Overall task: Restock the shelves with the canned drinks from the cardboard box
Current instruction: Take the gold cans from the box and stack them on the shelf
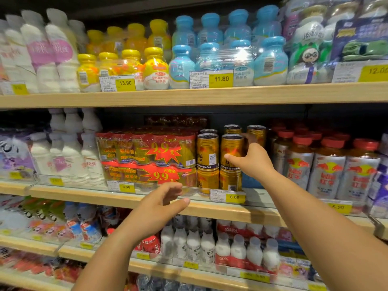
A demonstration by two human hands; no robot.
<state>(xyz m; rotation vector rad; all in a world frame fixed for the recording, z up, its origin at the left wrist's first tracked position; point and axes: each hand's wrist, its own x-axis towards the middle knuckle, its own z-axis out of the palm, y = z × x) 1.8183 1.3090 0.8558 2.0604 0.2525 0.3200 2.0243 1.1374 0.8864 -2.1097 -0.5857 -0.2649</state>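
Gold drink cans stand stacked two high on the middle shelf [210,208]. My right hand [251,159] wraps around the right side of the upper front gold can [231,151], thumb across its label. To its left stands another stacked gold can [207,151], with more gold cans [256,132] behind. A gap beside the stack, right of my right hand, shows a blue surface. My left hand [159,208] hovers in front of the shelf edge, fingers curled apart, holding nothing. No cardboard box is in view.
Shrink-wrapped red can multipacks [147,156] sit left of the gold cans. Silver bottles with red caps [327,166] fill the right. Wrapped yellow and blue bottle packs [210,55] line the upper shelf; small white bottles [210,244] the lower one. Price tags run along the shelf edges.
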